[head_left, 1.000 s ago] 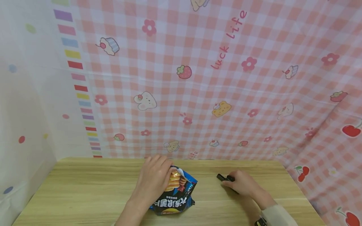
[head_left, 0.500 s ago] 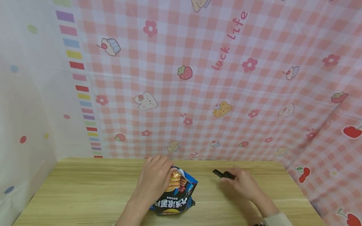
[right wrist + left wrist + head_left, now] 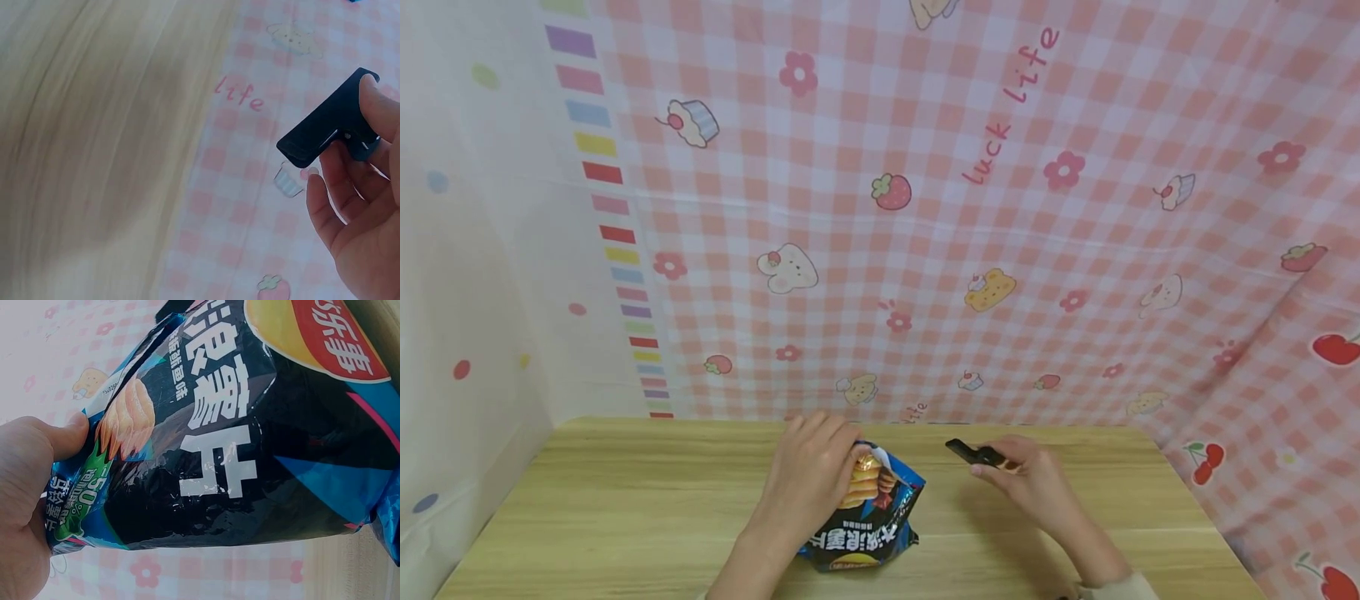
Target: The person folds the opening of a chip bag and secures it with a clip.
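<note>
A black and blue potato chip bag (image 3: 868,521) stands on the wooden table, its printing upside down in the head view. My left hand (image 3: 812,467) grips its far end; in the left wrist view the thumb (image 3: 65,434) presses on the front and the other fingers are hidden behind the bag. To the right, my right hand (image 3: 1033,483) holds a black clip (image 3: 973,452) above the table, apart from the bag. In the right wrist view, thumb and fingers pinch the handle end of the clip (image 3: 328,119), and its wide flat end points away from the palm.
The pale wooden table (image 3: 647,500) ends at a pink checked cloth (image 3: 880,333) hanging behind it. A white dotted cloth (image 3: 475,292) hangs on the left, and checked cloth with cherries (image 3: 1300,467) on the right.
My right hand has lifted the clip off the table area and moved it left and farther back, turning it slightly. My left hand and the chip bag have stayed in place.
</note>
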A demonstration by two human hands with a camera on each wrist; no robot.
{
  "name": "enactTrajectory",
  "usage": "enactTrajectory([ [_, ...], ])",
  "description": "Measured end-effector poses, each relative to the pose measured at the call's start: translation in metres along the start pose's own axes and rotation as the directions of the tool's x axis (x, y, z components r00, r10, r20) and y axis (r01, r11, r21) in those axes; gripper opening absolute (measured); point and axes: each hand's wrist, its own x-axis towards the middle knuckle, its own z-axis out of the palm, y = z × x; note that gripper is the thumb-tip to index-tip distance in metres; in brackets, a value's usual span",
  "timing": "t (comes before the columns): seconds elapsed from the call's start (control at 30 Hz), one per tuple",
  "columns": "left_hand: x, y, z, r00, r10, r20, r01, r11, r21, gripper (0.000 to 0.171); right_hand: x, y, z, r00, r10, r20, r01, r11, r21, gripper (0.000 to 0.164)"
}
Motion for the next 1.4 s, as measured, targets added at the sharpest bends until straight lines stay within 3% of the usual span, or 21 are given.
enactTrajectory([
  [0.5, 0.0, 0.0, 0.0, 1.0, 0.004, 0.002, -0.004, 1.0, -0.005, 0.016, 0.009, -0.032, 0.016, 0.997, 0.054, -0.047, -0.05, 0.995, 0.091, 0.028],
  [0.7, 0.001, -0.001, -0.001, 1.0, 0.011, -0.003, -0.011, 1.0, -0.006, 0.015, 0.012, -0.042, 0.022, 0.996, 0.076, -0.041, -0.068, 0.981, 0.184, 0.025],
  [0.83, 0.001, -0.001, -0.001, 1.0, 0.012, -0.001, -0.012, 1.0, -0.01, 0.015, 0.014, -0.047, 0.028, 0.997, 0.013, -0.08, 0.006, 0.973, 0.229, 0.026],
  [1.0, 0.0, 0.0, -0.002, 1.0, 0.009, 0.008, -0.009, 1.0, -0.009, 0.016, 0.015, -0.051, 0.034, 0.989, -0.109, -0.104, 0.13, 0.968, 0.214, 0.03],
  [1.4, 0.0, 0.0, -0.002, 1.0, 0.008, 0.009, -0.007, 1.0, -0.012, 0.016, 0.022, -0.055, 0.033, 0.962, -0.272, -0.033, 0.273, 0.941, 0.2, 0.024],
])
